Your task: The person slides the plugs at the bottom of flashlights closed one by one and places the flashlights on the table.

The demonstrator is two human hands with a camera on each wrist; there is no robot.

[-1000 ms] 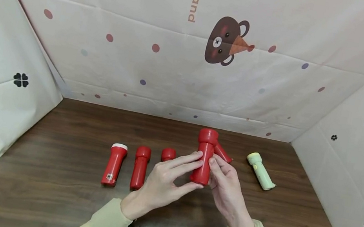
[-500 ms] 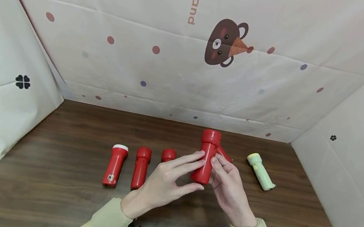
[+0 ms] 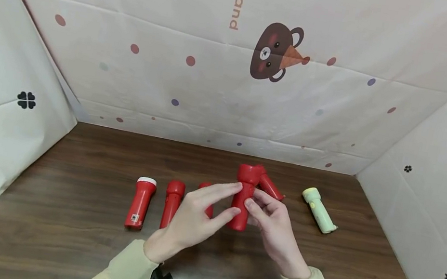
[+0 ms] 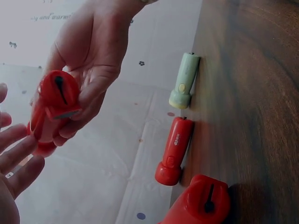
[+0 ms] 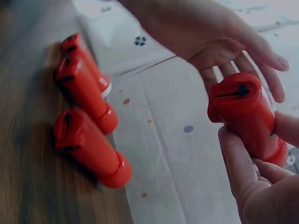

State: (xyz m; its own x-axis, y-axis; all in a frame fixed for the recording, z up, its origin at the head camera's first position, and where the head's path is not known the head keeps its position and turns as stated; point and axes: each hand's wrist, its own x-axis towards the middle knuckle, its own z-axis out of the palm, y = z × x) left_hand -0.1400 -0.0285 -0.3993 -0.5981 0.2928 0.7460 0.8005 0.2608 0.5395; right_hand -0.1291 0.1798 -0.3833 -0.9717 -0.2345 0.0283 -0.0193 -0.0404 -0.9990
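Note:
Above the table, my right hand point(image 3: 275, 228) holds a red flashlight point(image 3: 241, 206) between thumb and fingers, its wide head up. My left hand point(image 3: 196, 213) is at its left side with fingers extended, fingertips right at the body. In the left wrist view, the flashlight's tail end point(image 4: 60, 91) shows a dark slot, and the left fingers point(image 4: 21, 154) are spread beside it. The right wrist view has the left palm point(image 5: 219, 51) open behind the held flashlight point(image 5: 247, 119). Another red flashlight point(image 3: 210, 211) is mostly hidden behind my left hand.
On the brown table point(image 3: 71, 242) lie a white-rimmed red flashlight point(image 3: 140, 204) and a plain red one point(image 3: 172, 202) at left. A red one point(image 3: 271, 186) lies slanted behind the hands, a pale green one point(image 3: 320, 212) to the right. Patterned sheets point(image 3: 214, 84) surround the table.
The held flashlight has shifted left and slightly nearer, uncovering more of the red one behind. My left thumb has moved from its bottom end up along its side.

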